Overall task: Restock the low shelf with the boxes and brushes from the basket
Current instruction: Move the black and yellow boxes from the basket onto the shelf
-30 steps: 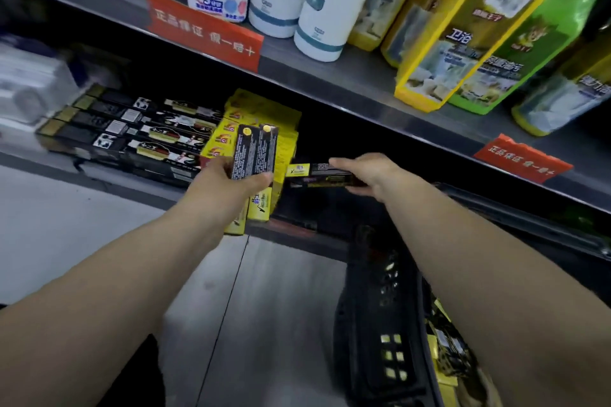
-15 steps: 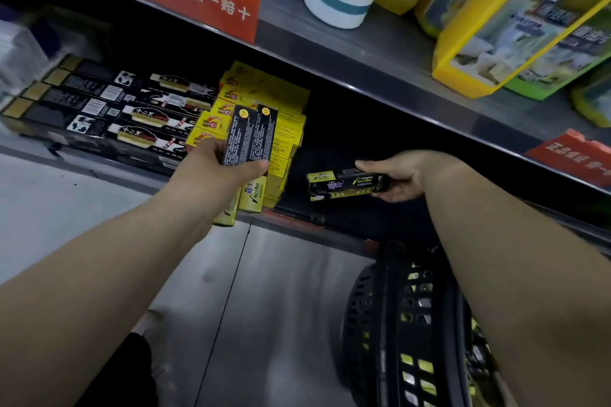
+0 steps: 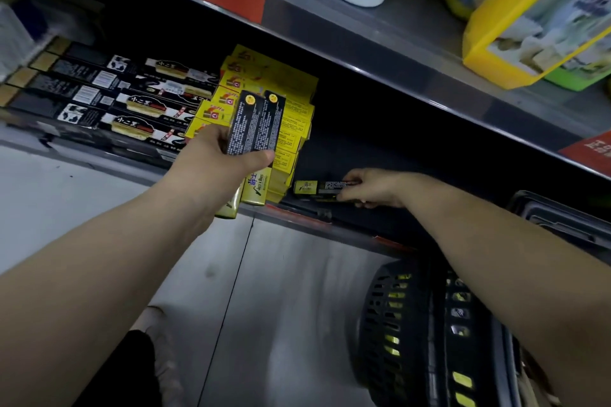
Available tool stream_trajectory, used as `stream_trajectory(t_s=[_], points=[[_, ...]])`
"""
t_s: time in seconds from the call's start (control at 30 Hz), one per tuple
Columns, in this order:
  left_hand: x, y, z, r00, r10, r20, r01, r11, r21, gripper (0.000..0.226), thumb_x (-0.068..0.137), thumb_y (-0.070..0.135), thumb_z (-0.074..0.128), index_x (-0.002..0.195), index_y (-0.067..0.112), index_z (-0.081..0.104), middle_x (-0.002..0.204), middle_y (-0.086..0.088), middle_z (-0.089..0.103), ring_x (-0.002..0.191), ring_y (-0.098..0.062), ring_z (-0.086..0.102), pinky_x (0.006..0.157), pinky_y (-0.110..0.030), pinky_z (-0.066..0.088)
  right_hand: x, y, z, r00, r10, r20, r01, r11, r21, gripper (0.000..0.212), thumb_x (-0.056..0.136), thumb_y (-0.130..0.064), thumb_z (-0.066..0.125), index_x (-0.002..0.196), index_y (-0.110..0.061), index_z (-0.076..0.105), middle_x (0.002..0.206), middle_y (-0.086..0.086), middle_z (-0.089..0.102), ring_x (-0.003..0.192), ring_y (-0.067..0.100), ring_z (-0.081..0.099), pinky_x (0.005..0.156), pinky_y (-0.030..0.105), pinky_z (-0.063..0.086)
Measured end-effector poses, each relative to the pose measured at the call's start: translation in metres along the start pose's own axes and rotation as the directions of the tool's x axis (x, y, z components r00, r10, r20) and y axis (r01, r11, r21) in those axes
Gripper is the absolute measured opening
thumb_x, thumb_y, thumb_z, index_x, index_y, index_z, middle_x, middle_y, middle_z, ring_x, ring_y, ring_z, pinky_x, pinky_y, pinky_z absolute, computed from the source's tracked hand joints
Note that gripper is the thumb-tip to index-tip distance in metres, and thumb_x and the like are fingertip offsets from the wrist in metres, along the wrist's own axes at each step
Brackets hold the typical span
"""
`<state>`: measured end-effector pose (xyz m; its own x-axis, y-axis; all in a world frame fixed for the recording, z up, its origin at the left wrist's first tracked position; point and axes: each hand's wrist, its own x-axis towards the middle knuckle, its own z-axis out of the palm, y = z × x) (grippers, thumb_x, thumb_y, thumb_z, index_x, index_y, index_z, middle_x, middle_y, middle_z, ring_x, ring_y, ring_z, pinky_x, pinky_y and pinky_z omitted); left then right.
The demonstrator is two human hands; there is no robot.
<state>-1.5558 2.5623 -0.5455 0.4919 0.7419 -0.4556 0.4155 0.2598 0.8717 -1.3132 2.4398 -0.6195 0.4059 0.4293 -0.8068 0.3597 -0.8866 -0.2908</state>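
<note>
**Restocking, partway.** On the low shelf [image 3: 380,149], rows of black brush boxes [image 3: 125,102] and a stack of yellow boxes [image 3: 274,82] are already lying in place. We are gripping two black-and-yellow boxes [image 3: 256,122] upright in our left hand [image 3: 215,162], in front of that stack. Our right hand [image 3: 373,189] is pinching a third box [image 3: 314,188], which is lying flat on the shelf floor just beside the stack. The basket [image 3: 396,324] is showing more yellow packs through its slots, so we are judging that stock remains to be shelved.

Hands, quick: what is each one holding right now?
Left hand: grips two black boxes upright.
Right hand: grips one black box at the low shelf.
</note>
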Motion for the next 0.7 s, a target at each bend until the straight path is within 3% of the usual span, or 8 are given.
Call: stream_trajectory(t_s=[0.1,0.23,0.4,0.7], points=[[-0.001,0.0,0.0,1.0,0.002,0.003,-0.002,1.0,-0.004,0.041,0.079,0.032,0.072,0.112,0.018,0.052,0.09,0.008,0.06,0.078,-0.002,0.053,0.057,-0.019,0.035,0.0,0.002,0.0,0.997,-0.069,-0.04,0.061,0.983,-0.172,0.041,0.082,-0.029,0.069,0.117,-0.025,0.049,0.096,0.001,0.057,0.075,0.013,0.055,0.065,0.025,0.05],[-0.002,0.0,0.001,1.0,0.002,0.01,-0.002,1.0,0.012,0.04,0.079,0.033,0.071,0.111,0.019,0.053,0.089,0.009,0.061,0.077,-0.002,0.053,0.056,-0.018,0.034,0.005,-0.004,0.006,0.985,-0.167,-0.046,0.119,0.847,-0.518,0.049,0.09,-0.027,0.059,0.134,-0.02,0.039,0.123,0.009,0.054,0.095,0.02,0.051,0.073,0.022,0.036],[-0.001,0.0,0.003,1.0,0.0,0.022,0.0,0.999,0.033,0.039,0.078,0.036,0.072,0.107,0.022,0.051,0.09,0.008,0.06,0.079,-0.004,0.054,0.057,-0.02,0.036,0.011,-0.008,0.02,0.984,-0.172,0.036,0.158,0.774,-0.613,0.055,0.093,-0.021,0.056,0.143,-0.02,0.033,0.138,0.008,0.047,0.117,0.025,0.049,0.078,0.02,0.034],[0.001,0.001,0.01,0.998,-0.041,0.05,0.04,0.999,0.02,0.035,0.078,0.036,0.072,0.104,0.024,0.052,0.087,0.01,0.06,0.078,-0.002,0.053,0.056,-0.02,0.034,0.011,-0.008,0.024,0.987,-0.15,0.053,0.152,0.795,-0.587,0.061,0.091,-0.021,0.06,0.144,-0.017,0.032,0.141,0.008,0.045,0.121,0.026,0.047,0.087,0.024,0.035]])
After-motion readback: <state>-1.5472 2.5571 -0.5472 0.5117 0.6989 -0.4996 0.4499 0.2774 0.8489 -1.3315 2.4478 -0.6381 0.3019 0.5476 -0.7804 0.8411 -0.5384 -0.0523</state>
